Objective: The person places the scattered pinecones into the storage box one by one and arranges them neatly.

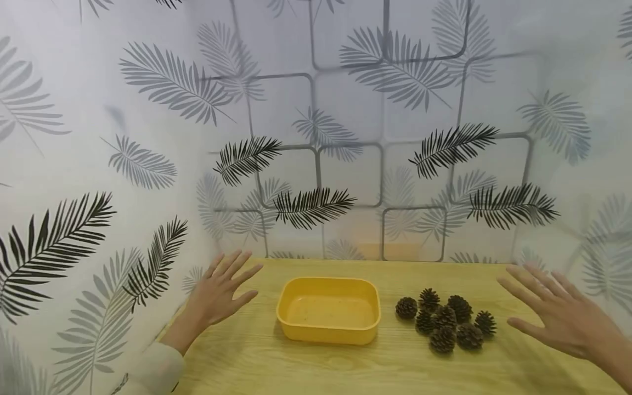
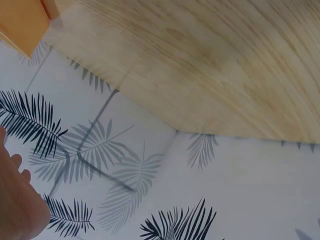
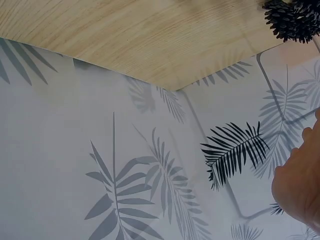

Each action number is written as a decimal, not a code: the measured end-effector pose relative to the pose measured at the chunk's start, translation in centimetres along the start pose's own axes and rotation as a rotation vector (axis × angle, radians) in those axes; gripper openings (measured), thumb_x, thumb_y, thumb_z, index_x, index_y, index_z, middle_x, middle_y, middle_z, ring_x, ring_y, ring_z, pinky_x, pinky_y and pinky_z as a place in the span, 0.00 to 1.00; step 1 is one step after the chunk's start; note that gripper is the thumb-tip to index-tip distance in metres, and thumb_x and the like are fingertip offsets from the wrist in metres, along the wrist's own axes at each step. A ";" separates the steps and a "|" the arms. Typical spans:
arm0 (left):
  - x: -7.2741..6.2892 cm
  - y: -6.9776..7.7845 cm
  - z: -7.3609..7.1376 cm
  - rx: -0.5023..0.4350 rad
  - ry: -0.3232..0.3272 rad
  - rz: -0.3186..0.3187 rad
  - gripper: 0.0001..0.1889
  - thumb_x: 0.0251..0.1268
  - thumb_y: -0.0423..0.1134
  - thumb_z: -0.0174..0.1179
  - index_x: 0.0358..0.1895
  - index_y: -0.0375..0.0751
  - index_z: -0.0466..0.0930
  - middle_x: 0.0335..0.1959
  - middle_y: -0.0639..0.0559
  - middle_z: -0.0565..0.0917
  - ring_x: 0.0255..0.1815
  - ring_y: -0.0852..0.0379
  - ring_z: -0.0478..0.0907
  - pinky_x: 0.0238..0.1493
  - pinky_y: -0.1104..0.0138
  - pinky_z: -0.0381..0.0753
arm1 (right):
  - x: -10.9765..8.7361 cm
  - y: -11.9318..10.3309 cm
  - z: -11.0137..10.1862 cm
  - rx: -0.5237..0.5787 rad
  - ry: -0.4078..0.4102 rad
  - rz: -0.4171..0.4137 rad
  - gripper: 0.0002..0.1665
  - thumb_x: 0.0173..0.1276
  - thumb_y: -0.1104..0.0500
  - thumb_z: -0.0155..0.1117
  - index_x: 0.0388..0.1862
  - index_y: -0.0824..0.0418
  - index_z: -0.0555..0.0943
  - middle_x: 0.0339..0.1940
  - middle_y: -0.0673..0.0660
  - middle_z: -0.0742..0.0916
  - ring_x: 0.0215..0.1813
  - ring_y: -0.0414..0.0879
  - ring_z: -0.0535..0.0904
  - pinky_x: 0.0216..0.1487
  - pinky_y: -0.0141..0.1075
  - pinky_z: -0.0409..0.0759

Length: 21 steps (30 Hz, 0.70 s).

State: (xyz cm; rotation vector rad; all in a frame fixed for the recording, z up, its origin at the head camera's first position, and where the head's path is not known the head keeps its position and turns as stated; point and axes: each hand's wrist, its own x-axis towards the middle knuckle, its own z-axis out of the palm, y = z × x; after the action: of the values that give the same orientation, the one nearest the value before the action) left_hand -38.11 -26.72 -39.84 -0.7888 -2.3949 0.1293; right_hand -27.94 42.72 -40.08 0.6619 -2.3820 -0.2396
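A yellow rectangular plastic tub (image 1: 328, 334) stands on the wooden table, with nothing in its basin. To its right several brown pine cones (image 1: 444, 317) lie in a loose cluster; a few of them (image 3: 292, 22) show at the top right of the right wrist view. My left hand (image 1: 219, 291) is held left of the tub, fingers spread, holding nothing. Right of the pine cones, apart from them, my right hand (image 1: 560, 312) is likewise spread with nothing in it. Each wrist view catches only part of its hand at the edge.
The light wood-grain table (image 1: 306, 373) ends at a pale curtain (image 1: 345, 175) printed with grey and black leaves, which rises along the back and both sides. An orange corner of the tub (image 2: 22, 25) shows in the left wrist view.
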 end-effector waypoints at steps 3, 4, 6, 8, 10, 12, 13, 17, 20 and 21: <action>0.1 0.5 0.7 -0.030 -0.028 -0.057 0.33 0.76 0.61 0.56 0.79 0.57 0.68 0.83 0.45 0.61 0.82 0.41 0.57 0.82 0.42 0.47 | -0.2 -0.2 0.1 0.004 0.010 -0.016 0.60 0.68 0.33 0.67 0.88 0.42 0.45 0.87 0.41 0.41 0.84 0.38 0.25 0.83 0.46 0.22; 0.1 0.7 0.8 -0.057 -0.042 -0.076 0.33 0.76 0.60 0.56 0.79 0.57 0.69 0.82 0.45 0.61 0.82 0.40 0.58 0.82 0.41 0.49 | -0.3 -0.2 0.2 0.002 0.012 -0.018 0.60 0.68 0.33 0.67 0.88 0.42 0.45 0.87 0.42 0.41 0.85 0.38 0.26 0.83 0.45 0.22; 0.2 1.2 1.1 -0.120 -0.079 -0.111 0.32 0.76 0.60 0.56 0.79 0.57 0.68 0.82 0.43 0.62 0.81 0.39 0.60 0.79 0.39 0.54 | -0.5 -0.2 0.2 -0.001 0.016 -0.013 0.60 0.68 0.33 0.67 0.88 0.41 0.46 0.87 0.42 0.41 0.85 0.38 0.26 0.83 0.43 0.22; 0.0 1.5 1.2 -0.190 -0.119 -0.146 0.31 0.78 0.60 0.55 0.79 0.57 0.68 0.81 0.41 0.63 0.79 0.36 0.62 0.77 0.36 0.59 | -0.5 -0.2 0.4 0.008 0.021 -0.007 0.59 0.68 0.33 0.68 0.88 0.42 0.46 0.87 0.42 0.41 0.85 0.38 0.27 0.82 0.40 0.21; 0.0 1.9 1.2 -0.253 -0.155 -0.173 0.31 0.79 0.60 0.53 0.80 0.57 0.68 0.80 0.39 0.65 0.77 0.33 0.64 0.74 0.34 0.61 | -0.5 -0.2 0.6 0.019 0.025 -0.003 0.58 0.68 0.34 0.68 0.88 0.43 0.48 0.87 0.43 0.43 0.85 0.38 0.28 0.81 0.37 0.21; 0.1 2.3 1.2 -0.300 -0.192 -0.196 0.31 0.80 0.61 0.51 0.80 0.56 0.67 0.79 0.38 0.66 0.75 0.31 0.66 0.72 0.32 0.62 | -0.6 -0.3 0.9 0.020 0.024 -0.003 0.57 0.70 0.35 0.67 0.88 0.45 0.49 0.88 0.46 0.45 0.85 0.38 0.27 0.81 0.36 0.21; 0.2 2.5 1.2 -0.322 -0.211 -0.209 0.31 0.80 0.61 0.51 0.80 0.56 0.67 0.79 0.37 0.66 0.75 0.30 0.66 0.71 0.30 0.62 | -0.6 -0.4 1.0 0.027 0.019 0.002 0.56 0.71 0.35 0.66 0.88 0.45 0.49 0.88 0.48 0.47 0.84 0.37 0.27 0.80 0.35 0.21; 0.5 3.2 1.6 -0.401 -0.282 -0.266 0.31 0.81 0.62 0.49 0.81 0.59 0.64 0.77 0.38 0.68 0.73 0.29 0.68 0.69 0.27 0.62 | -0.4 -1.1 1.5 0.062 0.004 0.031 0.54 0.71 0.38 0.68 0.88 0.46 0.52 0.84 0.61 0.64 0.87 0.52 0.41 0.79 0.32 0.21; 0.8 3.7 2.0 -0.452 -0.310 -0.314 0.32 0.81 0.64 0.47 0.82 0.61 0.62 0.75 0.37 0.71 0.71 0.29 0.72 0.65 0.28 0.68 | -0.1 -1.8 1.6 0.130 -0.001 0.060 0.53 0.69 0.42 0.72 0.86 0.47 0.56 0.75 0.64 0.75 0.77 0.65 0.64 0.85 0.41 0.32; 0.9 3.8 2.2 -0.467 -0.316 -0.332 0.33 0.81 0.65 0.46 0.82 0.61 0.61 0.74 0.38 0.72 0.69 0.30 0.73 0.63 0.29 0.71 | 0.1 -2.0 1.6 0.145 -0.010 0.070 0.53 0.69 0.43 0.72 0.86 0.47 0.56 0.75 0.64 0.75 0.72 0.66 0.71 0.86 0.50 0.40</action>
State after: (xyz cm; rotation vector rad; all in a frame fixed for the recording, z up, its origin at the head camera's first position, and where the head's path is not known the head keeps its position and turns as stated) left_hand -38.00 -22.93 -42.19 -0.5853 -2.8680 -0.4897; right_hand -28.20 40.95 -41.95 0.6428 -2.4434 -0.0398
